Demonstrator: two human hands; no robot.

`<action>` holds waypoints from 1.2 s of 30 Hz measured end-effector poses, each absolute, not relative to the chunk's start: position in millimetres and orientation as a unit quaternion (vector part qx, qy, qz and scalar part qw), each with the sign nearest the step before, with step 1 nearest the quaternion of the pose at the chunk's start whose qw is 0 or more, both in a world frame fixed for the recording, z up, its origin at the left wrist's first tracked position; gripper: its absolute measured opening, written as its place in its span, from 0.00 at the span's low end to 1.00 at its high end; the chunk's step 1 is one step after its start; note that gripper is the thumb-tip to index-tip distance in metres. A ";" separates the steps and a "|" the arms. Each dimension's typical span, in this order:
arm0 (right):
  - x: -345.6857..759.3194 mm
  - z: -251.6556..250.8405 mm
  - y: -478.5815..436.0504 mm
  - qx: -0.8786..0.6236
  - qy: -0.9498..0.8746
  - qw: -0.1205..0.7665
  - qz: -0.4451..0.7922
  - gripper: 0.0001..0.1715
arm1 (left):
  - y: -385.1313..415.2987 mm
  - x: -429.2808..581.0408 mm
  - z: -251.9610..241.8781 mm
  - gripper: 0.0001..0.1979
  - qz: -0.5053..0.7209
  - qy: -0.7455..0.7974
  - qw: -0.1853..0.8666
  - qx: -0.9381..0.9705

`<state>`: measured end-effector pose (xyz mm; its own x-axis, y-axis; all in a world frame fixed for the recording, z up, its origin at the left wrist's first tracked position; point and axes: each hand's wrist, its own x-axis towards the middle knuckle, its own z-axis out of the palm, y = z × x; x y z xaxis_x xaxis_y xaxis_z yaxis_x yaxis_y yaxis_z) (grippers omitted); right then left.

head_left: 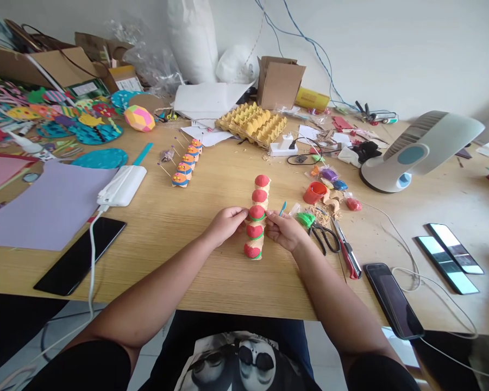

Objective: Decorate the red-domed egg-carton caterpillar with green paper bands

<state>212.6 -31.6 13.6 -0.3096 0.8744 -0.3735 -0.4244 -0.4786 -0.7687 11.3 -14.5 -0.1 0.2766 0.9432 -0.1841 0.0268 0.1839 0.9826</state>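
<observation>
A strip of egg-carton cups (257, 217) with red tops and green bands lies on the wooden table (212, 277) in front of me. My left hand (224, 224) pinches its left side at the middle cup, fingers closed. On the opposite side my right hand (284, 231) presses against the strip, fingers curled, and a small blue tool (283, 207) sticks up from them. A lump of green clay (306, 219) lies just right of that hand.
Scissors (325, 237) and a red utility knife (348, 250) lie right of my hands, with clay pieces and a red lid (315, 192) beyond. A second painted caterpillar (186, 163), yellow egg tray (252, 123), fan (419, 149), power bank (122, 185) and phones (393, 300) surround.
</observation>
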 end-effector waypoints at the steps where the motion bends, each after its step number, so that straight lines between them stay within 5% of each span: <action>1: 212.7 13.9 -32.0 -0.398 -0.281 0.428 0.761 0.28 | -15.0 11.8 1.4 0.21 0.381 0.467 0.619 0.504; 18: 213.3 13.2 -31.9 -0.422 -0.353 0.450 0.704 0.28 | -16.5 12.0 9.7 0.18 0.402 0.435 0.658 0.465; 25: 220.5 16.8 -30.2 -0.461 -0.398 0.385 0.693 0.19 | -14.0 10.6 5.0 0.15 0.378 0.443 0.651 0.487; 30: 220.4 14.1 -32.6 -0.561 -0.523 0.310 0.562 0.08 | -12.2 5.2 0.0 0.13 0.361 0.483 0.532 0.595; 36: 219.5 16.1 -31.8 -0.575 -0.637 0.301 0.416 0.07 | -11.1 0.2 -2.6 0.07 0.344 0.498 0.429 0.671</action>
<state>219.5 -31.8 16.1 -0.1566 0.9832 -0.0940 0.4821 -0.0069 -0.8761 0.2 -11.1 -2.6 0.2675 0.9629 0.0352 0.3727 -0.1371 0.9178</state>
